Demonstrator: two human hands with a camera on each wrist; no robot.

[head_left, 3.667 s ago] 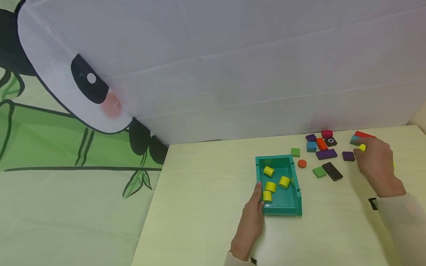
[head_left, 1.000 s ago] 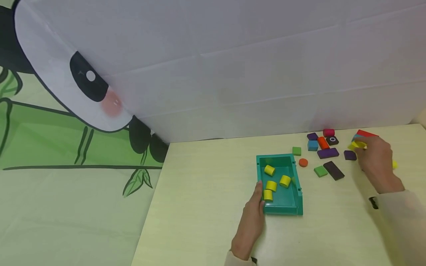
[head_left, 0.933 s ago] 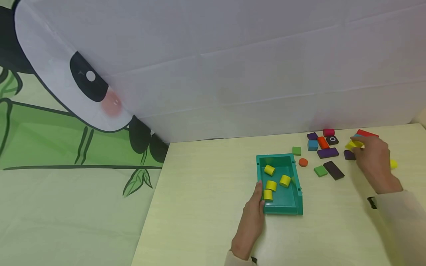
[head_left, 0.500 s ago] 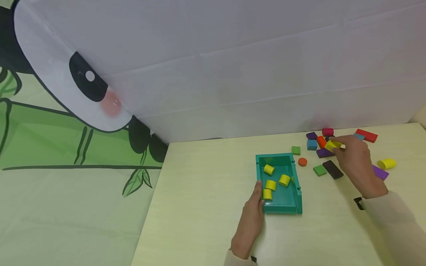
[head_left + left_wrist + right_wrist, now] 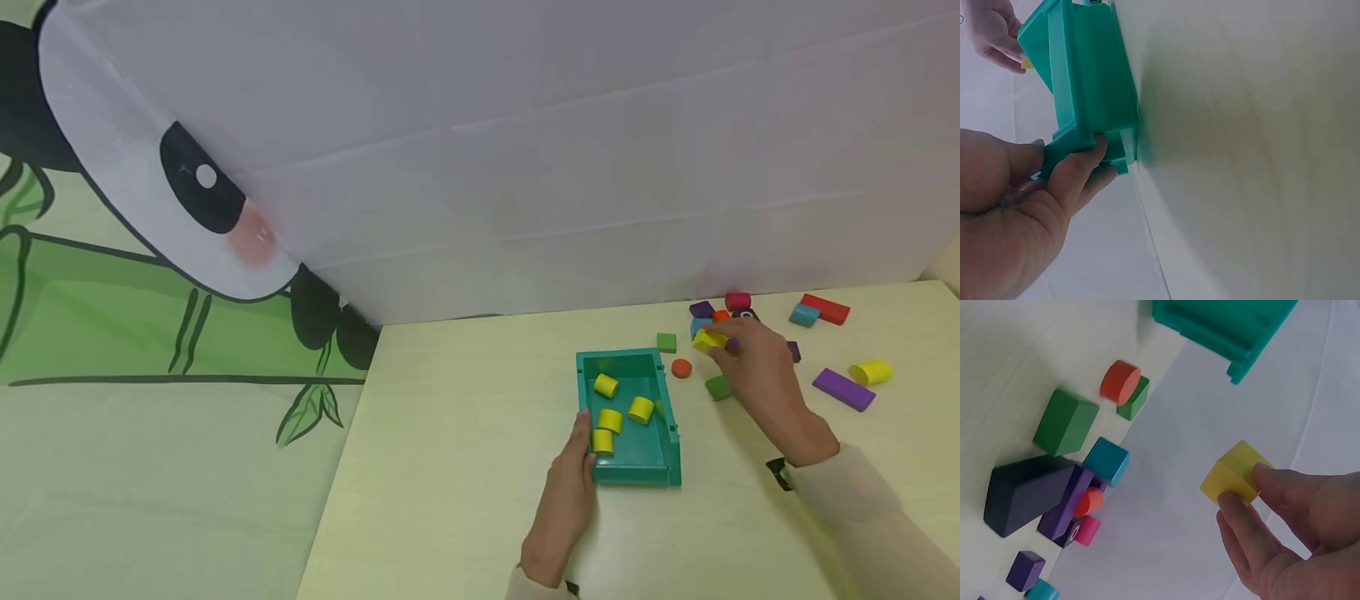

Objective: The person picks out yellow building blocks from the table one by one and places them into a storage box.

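Green rectangular plastic tray (image 5: 637,476): left grip (image 5: 562,504) pinches its side, likely steadying.
Yellow faceted block (image 5: 1229,477): right grip (image 5: 761,379) pinches it aloft, presumably for clearance.

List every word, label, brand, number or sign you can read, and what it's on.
No readable words, labels, brands or numbers anywhere, including on the green tray and held yellow block.
One mark: a white ring on a small black block; letter, number or plain shape, I cannot tell.

Downward head view, 2 wrist close-ups
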